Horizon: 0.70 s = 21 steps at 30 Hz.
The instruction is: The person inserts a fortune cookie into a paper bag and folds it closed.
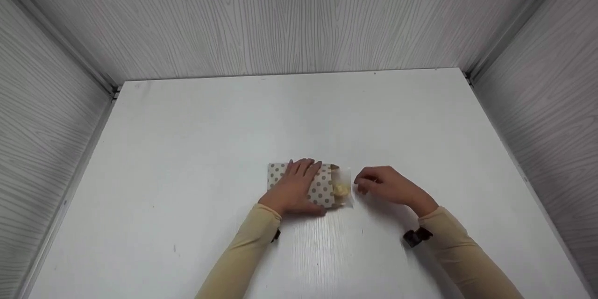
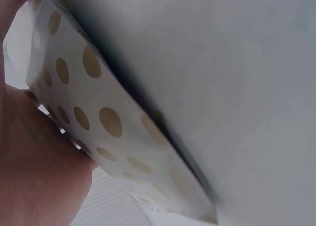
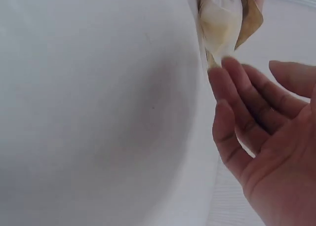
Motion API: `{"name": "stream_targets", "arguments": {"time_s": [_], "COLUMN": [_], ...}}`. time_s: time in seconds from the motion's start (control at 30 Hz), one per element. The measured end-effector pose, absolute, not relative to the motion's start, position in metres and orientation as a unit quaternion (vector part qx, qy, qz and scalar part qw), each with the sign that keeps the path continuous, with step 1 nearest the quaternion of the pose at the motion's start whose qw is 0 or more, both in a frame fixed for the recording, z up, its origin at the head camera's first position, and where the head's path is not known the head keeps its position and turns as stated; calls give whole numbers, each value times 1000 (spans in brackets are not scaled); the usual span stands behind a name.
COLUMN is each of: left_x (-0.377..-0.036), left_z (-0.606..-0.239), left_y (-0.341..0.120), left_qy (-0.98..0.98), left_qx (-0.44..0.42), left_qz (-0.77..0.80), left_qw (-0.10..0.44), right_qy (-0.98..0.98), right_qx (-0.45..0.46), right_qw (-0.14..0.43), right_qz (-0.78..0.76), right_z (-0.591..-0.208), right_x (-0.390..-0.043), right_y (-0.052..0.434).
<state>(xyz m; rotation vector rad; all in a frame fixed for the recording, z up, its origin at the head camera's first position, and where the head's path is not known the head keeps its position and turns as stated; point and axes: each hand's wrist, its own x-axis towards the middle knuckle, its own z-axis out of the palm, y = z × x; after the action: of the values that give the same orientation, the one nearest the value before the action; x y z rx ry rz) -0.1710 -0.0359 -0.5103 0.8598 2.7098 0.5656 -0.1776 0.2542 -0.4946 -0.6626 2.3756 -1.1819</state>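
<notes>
A white paper bag with tan polka dots (image 1: 321,190) lies flat on the table, its mouth toward the right. Out of that mouth sticks a clear plastic packet (image 1: 342,189) with something pale yellow inside. My left hand (image 1: 294,191) rests across the paper bag, fingers extended, covering its middle. Just right of the packet's end is my right hand (image 1: 385,184), its fingers loosely bent and holding nothing. In the right wrist view, the fingertips (image 3: 229,63) come right up to the packet's end (image 3: 220,28). The left wrist view shows the dotted bag (image 2: 111,122) beside the palm.
The white tabletop (image 1: 210,131) stretches out around the bag. Grey wood-grain panels (image 1: 299,18) stand along the back and both sides. A dark wrist camera (image 1: 417,237) sits at the right cuff.
</notes>
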Motion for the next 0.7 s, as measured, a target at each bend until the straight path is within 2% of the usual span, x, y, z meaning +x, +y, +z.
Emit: {"name": "stream_targets", "arguments": {"time_s": [0.2,0.7], "left_x": [-170,-172], "left_z": [-512,-512], "left_y": [-36,-36], "left_qy": [928,930], "left_qx": [294,292], "left_qz": [189,184], "left_qw": [131,128], "right_qy": [810,813], "right_qx": [-231,-245], "right_qw": [250,229], "right_qz": [-478,-475], "right_z": [-502,-504], "right_x": [-174,-173], "right_y": [254,235]}}
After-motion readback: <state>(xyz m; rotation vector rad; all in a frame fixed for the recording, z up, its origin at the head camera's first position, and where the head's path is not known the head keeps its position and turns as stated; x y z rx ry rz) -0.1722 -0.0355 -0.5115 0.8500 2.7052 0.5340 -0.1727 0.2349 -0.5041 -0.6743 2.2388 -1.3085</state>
